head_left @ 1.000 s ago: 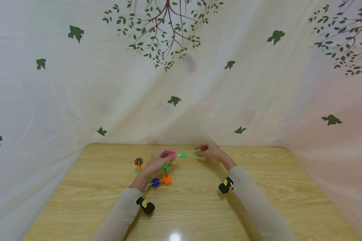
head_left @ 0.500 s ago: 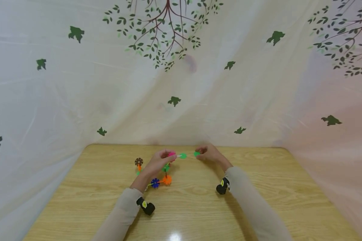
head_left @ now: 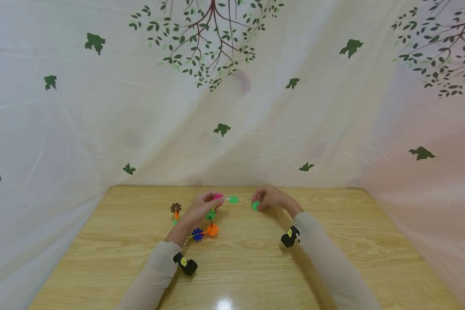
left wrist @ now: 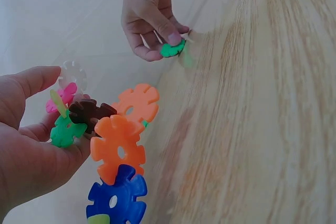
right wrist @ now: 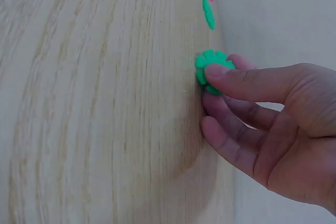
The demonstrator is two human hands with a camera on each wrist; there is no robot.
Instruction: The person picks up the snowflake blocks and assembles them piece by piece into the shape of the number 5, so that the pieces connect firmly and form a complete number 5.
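My left hand (head_left: 199, 212) pinches a chain of notched plastic snowflake discs between thumb and fingers, near a whitish disc (left wrist: 73, 76) and a pink disc (left wrist: 62, 97). A green disc (head_left: 234, 199) sticks out at the chain's right end. From the hand the chain runs on through a brown disc (left wrist: 92, 113), an orange disc (left wrist: 118, 145) and a blue disc (left wrist: 116, 198). To the right, apart from the chain, my right hand (head_left: 270, 197) pinches a single green snowflake disc (right wrist: 210, 61) by its edge, thumb on its face, just above the table.
The wooden table (head_left: 248, 267) ends at the back against a pale printed curtain (head_left: 255, 146). Left of the left hand, a dark brown disc (head_left: 175, 208) and an orange disc (head_left: 176, 216) lie on the table. The left forearm hides part of the chain.
My right hand has turned the single green disc so its face shows more, and brought it slightly lower and to the right. The left hand stays nearly still with the chain.
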